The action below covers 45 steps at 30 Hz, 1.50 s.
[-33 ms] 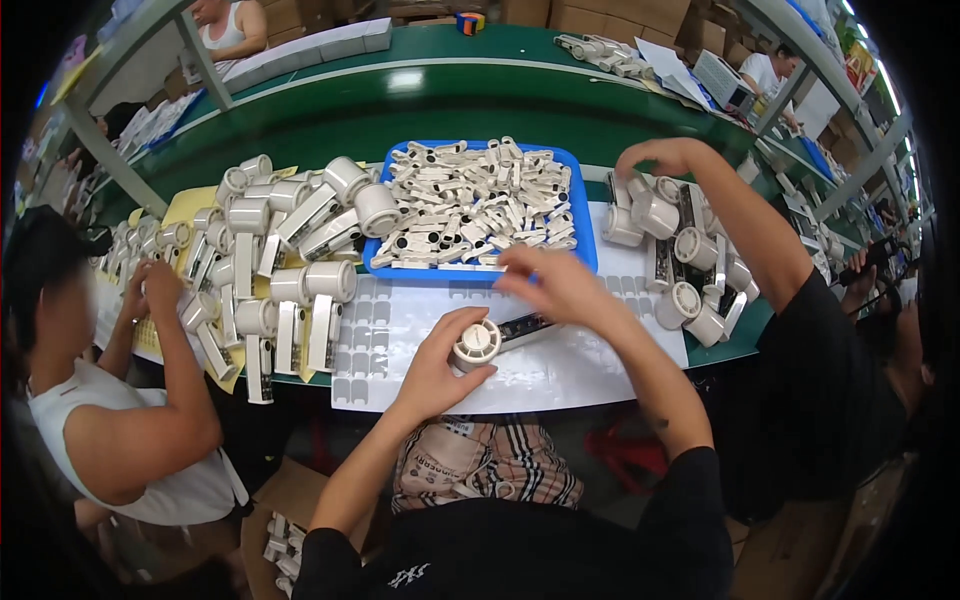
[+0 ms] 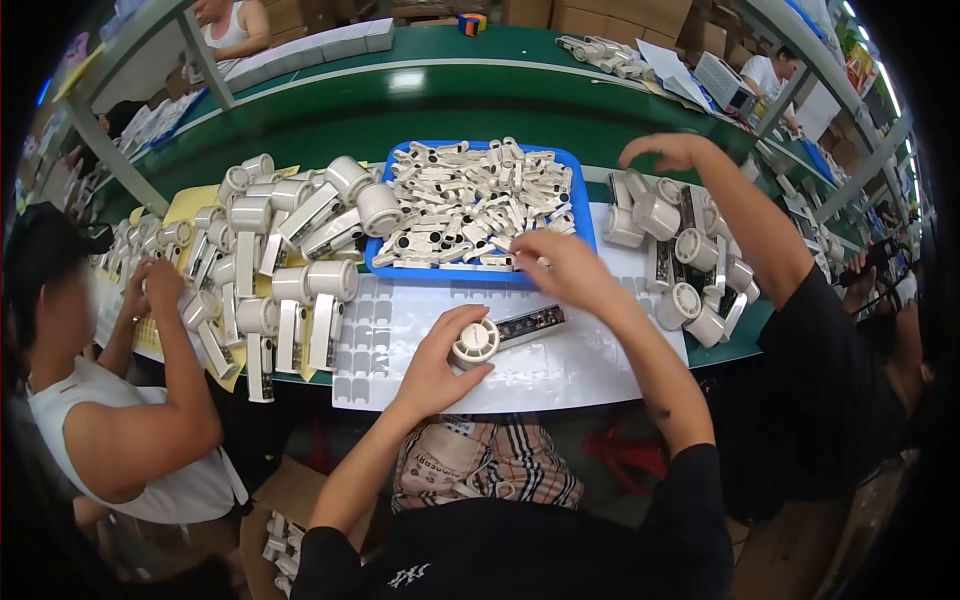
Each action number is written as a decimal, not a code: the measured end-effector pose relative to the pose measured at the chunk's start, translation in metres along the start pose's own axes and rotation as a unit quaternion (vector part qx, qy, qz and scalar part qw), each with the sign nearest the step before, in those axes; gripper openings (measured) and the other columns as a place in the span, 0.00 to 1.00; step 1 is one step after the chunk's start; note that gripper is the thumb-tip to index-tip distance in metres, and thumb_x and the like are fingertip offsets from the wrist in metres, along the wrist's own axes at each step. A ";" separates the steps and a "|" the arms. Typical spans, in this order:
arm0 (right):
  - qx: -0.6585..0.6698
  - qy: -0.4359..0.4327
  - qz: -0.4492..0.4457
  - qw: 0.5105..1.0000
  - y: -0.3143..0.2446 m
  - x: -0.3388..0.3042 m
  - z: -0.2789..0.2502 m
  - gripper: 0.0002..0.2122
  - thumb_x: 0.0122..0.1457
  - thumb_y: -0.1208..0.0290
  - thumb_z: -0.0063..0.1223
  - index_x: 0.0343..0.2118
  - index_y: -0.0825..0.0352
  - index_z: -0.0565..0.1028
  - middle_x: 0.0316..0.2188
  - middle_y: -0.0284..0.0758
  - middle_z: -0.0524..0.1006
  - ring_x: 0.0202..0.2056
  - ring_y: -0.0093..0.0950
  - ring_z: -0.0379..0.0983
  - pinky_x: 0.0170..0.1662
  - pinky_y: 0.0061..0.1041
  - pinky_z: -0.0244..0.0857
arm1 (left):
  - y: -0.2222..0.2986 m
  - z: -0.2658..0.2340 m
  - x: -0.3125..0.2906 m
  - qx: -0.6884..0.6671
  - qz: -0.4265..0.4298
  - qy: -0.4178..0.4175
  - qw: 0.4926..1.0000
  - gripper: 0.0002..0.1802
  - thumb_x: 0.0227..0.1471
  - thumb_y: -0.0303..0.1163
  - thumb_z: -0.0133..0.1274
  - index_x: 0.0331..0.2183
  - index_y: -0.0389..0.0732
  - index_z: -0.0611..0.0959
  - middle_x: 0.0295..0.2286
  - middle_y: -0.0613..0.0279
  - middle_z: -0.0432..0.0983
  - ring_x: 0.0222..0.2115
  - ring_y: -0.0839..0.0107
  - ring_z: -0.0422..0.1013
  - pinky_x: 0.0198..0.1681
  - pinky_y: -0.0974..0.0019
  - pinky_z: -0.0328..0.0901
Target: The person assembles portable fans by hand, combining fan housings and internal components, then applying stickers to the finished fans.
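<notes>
Shifted slightly toward three o'clock since the earlier frame: right hand (image 2: 566, 265), leaving the far end of a cream device (image 2: 508, 332) in plain view. Likely meaning for the work: device steadied by one hand alone, dark strip (image 2: 534, 324) open and not yet covered. Held over the white sheet (image 2: 600, 365), touching or not hard to tell, round head (image 2: 478, 342) against the left palm, strip pointing between two and three o'clock. Clamped around the head from between eight and nine: left hand (image 2: 432, 354). At about two, right fingers bent over the near edge of the blue tray (image 2: 586, 225); cannot tell whether pinching a small part. Heaped in that tray, toward twelve: pale clip-shaped parts (image 2: 470, 205). Between nine and ten, pile of similar devices (image 2: 292, 287); just past two, second pile (image 2: 693, 248). Between one and two, co-worker's hand (image 2: 668, 152), now lifted off it.
</notes>
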State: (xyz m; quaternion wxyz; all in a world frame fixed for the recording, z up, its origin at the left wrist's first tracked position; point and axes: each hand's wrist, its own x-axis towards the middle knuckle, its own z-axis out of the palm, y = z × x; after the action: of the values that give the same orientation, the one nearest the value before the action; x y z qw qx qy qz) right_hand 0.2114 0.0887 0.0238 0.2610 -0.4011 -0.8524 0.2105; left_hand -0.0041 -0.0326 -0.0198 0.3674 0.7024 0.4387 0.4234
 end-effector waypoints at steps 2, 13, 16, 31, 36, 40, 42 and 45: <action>-0.146 0.043 -0.054 0.987 0.039 0.010 -0.002 0.09 0.53 0.74 0.55 0.38 0.63 0.78 0.35 0.39 0.76 0.37 0.38 0.74 0.41 0.34 0.68 | -0.004 -0.005 0.004 0.005 0.011 -0.005 1.000 0.38 0.36 0.24 0.64 0.52 0.40 0.71 0.51 0.53 0.67 0.54 0.57 0.64 0.57 0.61 0.59; -0.205 -0.081 -0.022 0.975 0.046 0.025 -0.004 0.12 0.49 0.78 0.54 0.38 0.61 0.78 0.35 0.38 0.73 0.40 0.38 0.73 0.41 0.35 0.69 | 0.005 -0.015 0.035 0.147 0.071 -0.019 0.986 0.34 0.34 0.36 0.68 0.46 0.42 0.77 0.47 0.56 0.71 0.50 0.55 0.65 0.54 0.57 0.59; -0.201 -0.071 -0.031 0.976 0.051 0.031 -0.007 0.12 0.50 0.77 0.54 0.40 0.62 0.77 0.37 0.38 0.72 0.39 0.39 0.73 0.42 0.34 0.68 | 0.007 -0.008 0.046 0.230 0.043 -0.064 0.970 0.21 0.36 0.34 0.66 0.37 0.43 0.80 0.34 0.61 0.76 0.39 0.58 0.70 0.43 0.60 0.65; -0.197 -0.052 0.047 0.978 0.060 0.031 -0.001 0.12 0.52 0.70 0.59 0.40 0.61 0.77 0.35 0.39 0.73 0.37 0.40 0.74 0.41 0.36 0.68 | -0.008 -0.012 0.058 0.195 0.078 -0.064 0.976 0.19 0.36 0.29 0.65 0.36 0.42 0.81 0.33 0.60 0.76 0.37 0.58 0.70 0.42 0.60 0.65; -0.173 -0.042 0.026 0.984 0.051 0.032 -0.013 0.11 0.51 0.69 0.60 0.38 0.63 0.78 0.35 0.38 0.73 0.36 0.38 0.74 0.40 0.33 0.68 | -0.011 -0.009 0.060 0.181 0.091 -0.054 0.978 0.17 0.36 0.31 0.64 0.34 0.42 0.81 0.32 0.61 0.75 0.36 0.59 0.69 0.40 0.59 0.65; 0.006 0.024 0.006 1.000 0.000 0.007 -0.020 0.11 0.50 0.72 0.60 0.39 0.64 0.77 0.32 0.36 0.73 0.34 0.35 0.72 0.38 0.30 0.66 | -0.009 -0.012 0.055 0.188 0.063 -0.054 0.979 0.19 0.37 0.30 0.64 0.36 0.43 0.81 0.33 0.61 0.76 0.38 0.59 0.70 0.42 0.60 0.65; 0.067 0.003 0.035 0.997 -0.020 -0.017 -0.011 0.11 0.51 0.73 0.60 0.39 0.64 0.77 0.31 0.36 0.74 0.35 0.35 0.72 0.38 0.31 0.66 | -0.012 -0.012 0.055 0.186 0.066 -0.048 0.979 0.19 0.36 0.30 0.64 0.36 0.43 0.80 0.33 0.61 0.75 0.38 0.59 0.70 0.41 0.59 0.65; -0.079 -0.052 -0.041 0.995 -0.028 -0.039 0.000 0.12 0.51 0.76 0.60 0.40 0.65 0.77 0.32 0.37 0.76 0.36 0.35 0.72 0.37 0.31 0.66 | -0.010 -0.011 0.059 0.184 0.057 -0.062 0.979 0.19 0.36 0.30 0.64 0.36 0.43 0.80 0.33 0.61 0.75 0.37 0.59 0.70 0.41 0.60 0.65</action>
State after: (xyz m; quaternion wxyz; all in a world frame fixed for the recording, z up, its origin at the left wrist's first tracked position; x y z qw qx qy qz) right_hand 0.2169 0.0417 0.0291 0.1918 -0.3735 -0.8947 0.1522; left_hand -0.0016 0.0271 -0.0084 0.2339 0.8066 0.4447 0.3114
